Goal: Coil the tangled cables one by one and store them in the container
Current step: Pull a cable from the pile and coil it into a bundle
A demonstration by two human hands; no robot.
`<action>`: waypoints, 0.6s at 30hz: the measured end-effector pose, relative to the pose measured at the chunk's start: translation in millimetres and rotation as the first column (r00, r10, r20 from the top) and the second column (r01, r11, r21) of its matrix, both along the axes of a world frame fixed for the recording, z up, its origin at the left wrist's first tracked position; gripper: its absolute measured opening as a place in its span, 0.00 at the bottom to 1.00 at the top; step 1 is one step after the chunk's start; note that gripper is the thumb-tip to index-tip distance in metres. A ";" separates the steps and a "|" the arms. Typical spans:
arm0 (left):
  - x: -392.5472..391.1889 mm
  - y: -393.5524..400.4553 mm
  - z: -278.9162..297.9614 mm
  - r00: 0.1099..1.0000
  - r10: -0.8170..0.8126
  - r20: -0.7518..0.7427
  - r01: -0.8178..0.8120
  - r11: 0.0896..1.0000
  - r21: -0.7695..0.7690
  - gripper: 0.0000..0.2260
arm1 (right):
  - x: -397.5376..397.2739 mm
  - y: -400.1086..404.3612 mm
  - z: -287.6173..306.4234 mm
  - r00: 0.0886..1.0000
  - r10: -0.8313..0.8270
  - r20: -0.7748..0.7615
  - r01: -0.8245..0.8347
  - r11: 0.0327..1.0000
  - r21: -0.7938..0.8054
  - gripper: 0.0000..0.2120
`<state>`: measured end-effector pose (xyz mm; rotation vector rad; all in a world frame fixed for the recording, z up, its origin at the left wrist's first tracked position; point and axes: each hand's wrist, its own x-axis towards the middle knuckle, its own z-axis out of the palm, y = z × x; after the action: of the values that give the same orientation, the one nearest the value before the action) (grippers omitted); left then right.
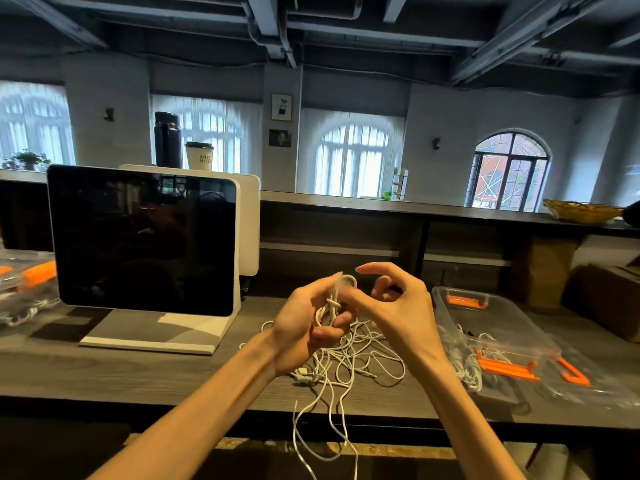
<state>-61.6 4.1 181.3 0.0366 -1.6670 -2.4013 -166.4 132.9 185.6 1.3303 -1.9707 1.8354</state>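
The left hand grips the half-wound cable above the tangle to keep loops tidy, while the right hand's loosely curled fingers hold nothing I can see, with the container just beside.

We can read lettering on just one thing: the white paper cup with a dark lid, far left behind the monitor. It shows two short lines in dark capitals, roughly "ANY" over "NICE", partly cut off. Nothing else we see carries legible text.

Cables on table between monitor left, container right.
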 end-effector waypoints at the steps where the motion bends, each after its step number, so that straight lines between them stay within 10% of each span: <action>1: 1.9 -1.4 0.8 0.999 -0.053 -0.005 0.053 0.998 0.017 0.19 | -1.7 2.2 0.3 0.994 0.108 -0.010 -0.108 0.994 -0.001 0.16; 9: 1.0 -0.9 -3.1 0.993 -0.118 0.003 0.117 0.992 0.055 0.20 | -13.7 16.6 -1.9 0.933 0.346 -0.098 -0.315 0.918 0.239 0.11; 18: 0.1 0.6 -4.0 0.981 -0.195 0.003 0.195 0.979 0.065 0.18 | -9.9 9.7 -8.0 0.940 0.109 -0.322 -0.084 0.992 0.092 0.03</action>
<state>-61.5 4.7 177.2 -0.1106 -1.6680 -2.6005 -176.3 142.6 177.7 1.6583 -1.8443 1.4682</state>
